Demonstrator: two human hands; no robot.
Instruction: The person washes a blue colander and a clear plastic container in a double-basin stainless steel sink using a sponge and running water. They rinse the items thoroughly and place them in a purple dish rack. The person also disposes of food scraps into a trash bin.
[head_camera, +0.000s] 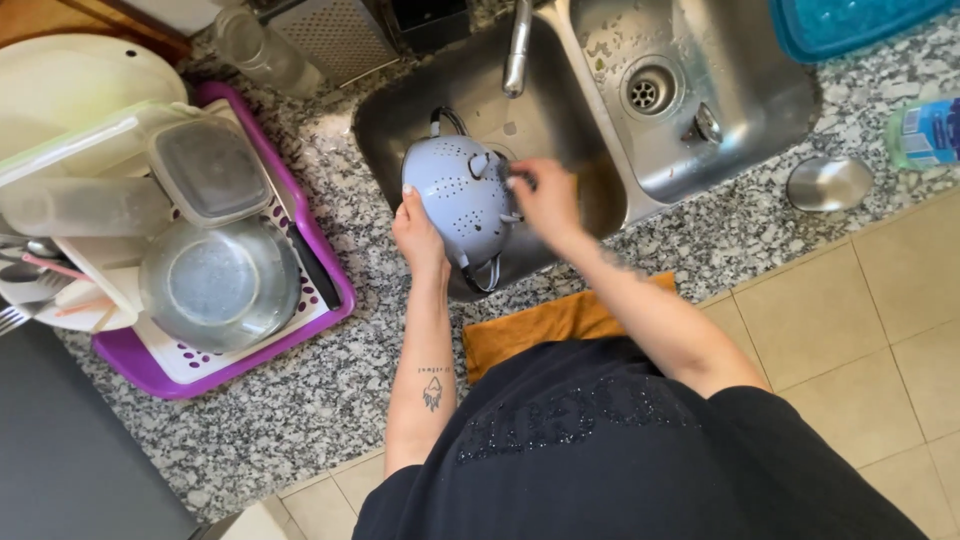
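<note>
A pale blue metal colander (458, 196) with small holes and dark handles is held upside down over the steel sink basin (560, 120). My left hand (418, 232) grips its rim on the left side. My right hand (545, 198) presses against its right side, fingers curled; a yellowish thing, perhaps a sponge, shows at the hand's far edge but is blurred. The tap (517, 48) stands just above the colander.
A purple drying rack (330, 300) at left holds a steel bowl (218, 283), plastic containers and cutlery. An orange cloth (545, 322) hangs at the counter edge. The second basin (700, 90), a round steel lid (828, 183), a bottle (925, 133) and a blue tray (840, 25) lie right.
</note>
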